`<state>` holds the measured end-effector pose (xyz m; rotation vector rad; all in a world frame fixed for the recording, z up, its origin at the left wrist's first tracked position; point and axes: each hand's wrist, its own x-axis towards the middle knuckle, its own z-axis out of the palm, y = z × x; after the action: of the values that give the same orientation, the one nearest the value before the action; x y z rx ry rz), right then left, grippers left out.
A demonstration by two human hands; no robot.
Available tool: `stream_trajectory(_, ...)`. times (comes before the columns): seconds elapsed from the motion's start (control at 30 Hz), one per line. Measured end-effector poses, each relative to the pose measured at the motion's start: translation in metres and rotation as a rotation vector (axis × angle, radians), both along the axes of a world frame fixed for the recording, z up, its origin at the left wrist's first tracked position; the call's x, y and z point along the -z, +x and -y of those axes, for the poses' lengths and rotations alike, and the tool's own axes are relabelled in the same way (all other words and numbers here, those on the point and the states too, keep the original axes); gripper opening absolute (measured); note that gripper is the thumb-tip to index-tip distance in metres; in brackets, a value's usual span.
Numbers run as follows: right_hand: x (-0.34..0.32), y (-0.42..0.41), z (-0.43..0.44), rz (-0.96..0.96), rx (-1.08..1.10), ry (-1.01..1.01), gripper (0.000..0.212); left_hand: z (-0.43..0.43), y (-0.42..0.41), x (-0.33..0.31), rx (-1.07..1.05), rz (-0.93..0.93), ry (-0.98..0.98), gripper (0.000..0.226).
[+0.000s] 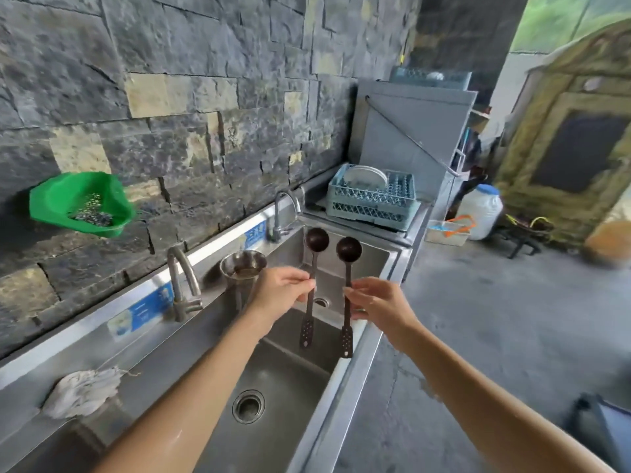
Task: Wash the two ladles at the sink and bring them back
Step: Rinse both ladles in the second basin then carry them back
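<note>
Two dark brown ladles stand upright over a steel double sink (345,380), bowls up and perforated handle ends down. My left hand (280,291) pinches the left ladle (316,242) at mid-handle. My right hand (379,302) pinches the right ladle (348,250) the same way. Both ladles hang above the divider between the near basin and the far basin. The near faucet (181,281) and the far faucet (285,209) show no running water.
A steel cup (243,264) stands on the sink's back ledge, a grey rag (82,390) lies on the ledge at left. A green basket (82,203) of scourers hangs on the stone wall. A blue dish rack (372,199) holds plates beyond the sink. Concrete floor lies to the right.
</note>
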<state>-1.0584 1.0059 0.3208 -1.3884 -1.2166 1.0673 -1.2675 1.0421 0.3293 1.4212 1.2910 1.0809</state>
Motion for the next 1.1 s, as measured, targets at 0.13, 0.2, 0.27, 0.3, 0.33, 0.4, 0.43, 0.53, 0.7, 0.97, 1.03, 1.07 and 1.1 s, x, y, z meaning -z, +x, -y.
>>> stream_trajectory(0.13,-0.005,0.089,0.034,0.025,0.155,0.002,0.013,0.003,0.09,-0.012,0.161,-0.01,-0.013,0.011)
stream_trajectory(0.2,-0.007,0.135,0.06,0.033,0.239,0.003,0.017,0.011,0.143,-0.017,0.246,-0.011,-0.003,0.013)
stream_trajectory(0.27,-0.009,0.178,0.087,0.036,0.322,-0.004,0.017,0.022,0.194,-0.021,0.326,-0.022,0.027,0.012)
stream_trajectory(0.3,-0.01,0.2,0.101,0.041,0.362,-0.006,0.017,0.029,0.22,-0.022,0.367,-0.022,0.031,0.011)
stream_trajectory(0.33,-0.012,0.221,0.117,0.044,0.403,-0.009,0.017,0.037,0.247,-0.022,0.408,-0.017,0.031,0.009)
stream_trajectory(0.4,-0.015,0.261,0.147,0.051,0.467,-0.013,0.02,0.056,0.296,-0.021,0.481,-0.026,0.023,0.009)
stream_trajectory(0.43,-0.016,0.282,0.166,0.053,0.503,-0.015,0.021,0.069,0.322,-0.021,0.525,-0.039,0.021,0.01)
stream_trajectory(0.53,-0.018,0.339,0.224,0.064,0.604,-0.005,0.02,0.109,0.396,-0.018,0.638,-0.055,0.011,0.009)
stream_trajectory(0.7,-0.012,0.418,0.328,0.068,0.777,-0.011,0.016,0.19,0.499,-0.012,0.803,-0.079,0.012,0.017)
stream_trajectory(0.97,0.003,0.499,0.487,0.071,1.065,-0.025,0.023,0.317,0.622,-0.001,1.09,-0.101,-0.005,0.008)
stream_trajectory(1.03,0.006,0.51,0.524,0.077,1.141,-0.034,0.019,0.349,0.646,0.0,1.168,-0.108,-0.013,0.008)
stream_trajectory(1.07,0.008,0.514,0.538,0.075,1.171,-0.036,0.017,0.361,0.656,0.0,1.199,-0.101,-0.017,0.009)
stream_trajectory(1.1,0.009,0.518,0.555,0.07,1.208,-0.035,0.013,0.376,0.667,0.0,1.24,-0.1,-0.013,0.009)
